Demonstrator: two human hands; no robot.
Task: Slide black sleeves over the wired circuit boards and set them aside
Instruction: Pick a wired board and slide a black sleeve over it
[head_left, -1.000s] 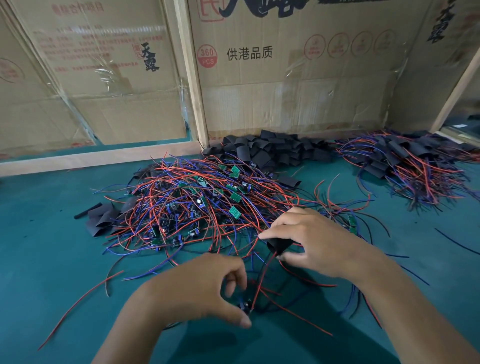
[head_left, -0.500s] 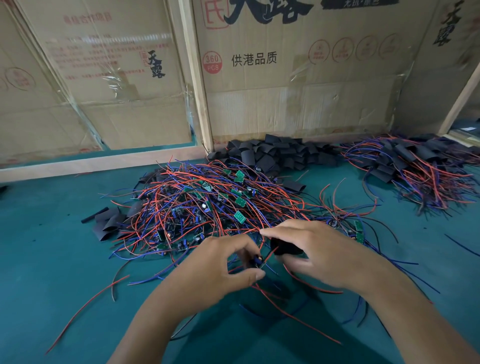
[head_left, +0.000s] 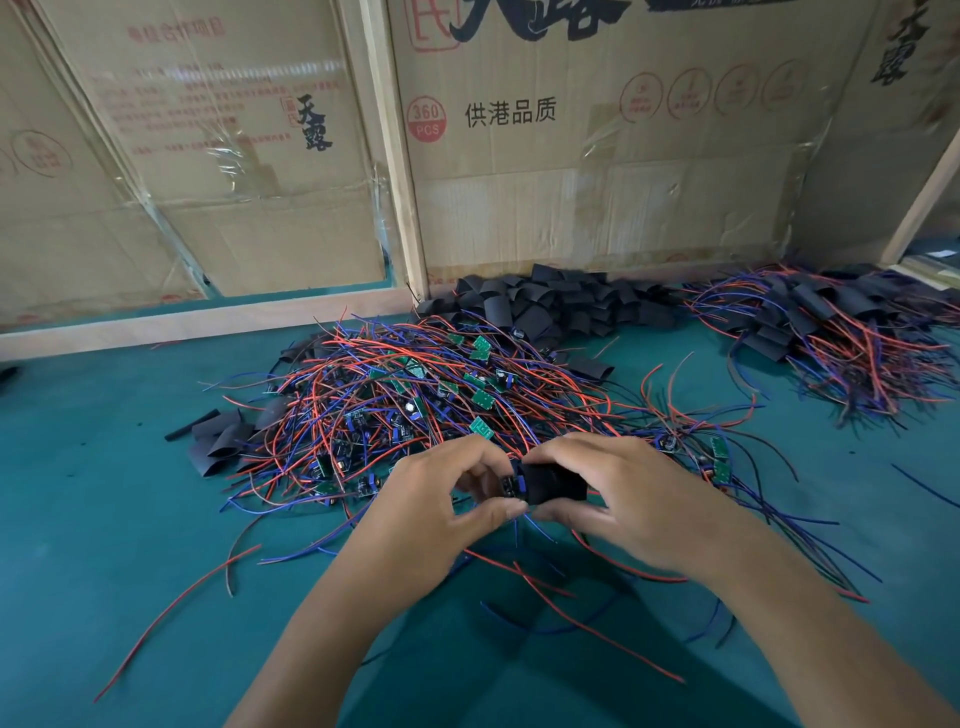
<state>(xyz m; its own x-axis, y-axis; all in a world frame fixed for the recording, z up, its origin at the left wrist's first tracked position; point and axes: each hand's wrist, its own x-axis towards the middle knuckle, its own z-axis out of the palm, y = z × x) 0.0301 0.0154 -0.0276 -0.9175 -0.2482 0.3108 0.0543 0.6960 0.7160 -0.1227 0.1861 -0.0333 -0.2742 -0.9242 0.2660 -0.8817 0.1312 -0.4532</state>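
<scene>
My right hand (head_left: 628, 499) holds a black sleeve (head_left: 553, 483) between thumb and fingers above the green table. My left hand (head_left: 441, 506) pinches a small wired circuit board (head_left: 510, 486) at the sleeve's left mouth; its red and blue wires trail down toward me. Behind the hands lies a big tangle of unsleeved boards with red and blue wires (head_left: 415, 395). A heap of empty black sleeves (head_left: 556, 306) sits against the cardboard wall. A pile of sleeved boards (head_left: 831, 332) lies at the far right.
Cardboard panels (head_left: 597, 156) and a wooden post (head_left: 395, 156) wall off the back of the green table (head_left: 104, 545). A few loose black sleeves (head_left: 218, 441) lie at the left of the tangle. Stray wires (head_left: 171, 613) run across the mat near me.
My left hand lifted the board up and right to the sleeve's mouth. The right hand stayed near the same spot, and the two hands have come together.
</scene>
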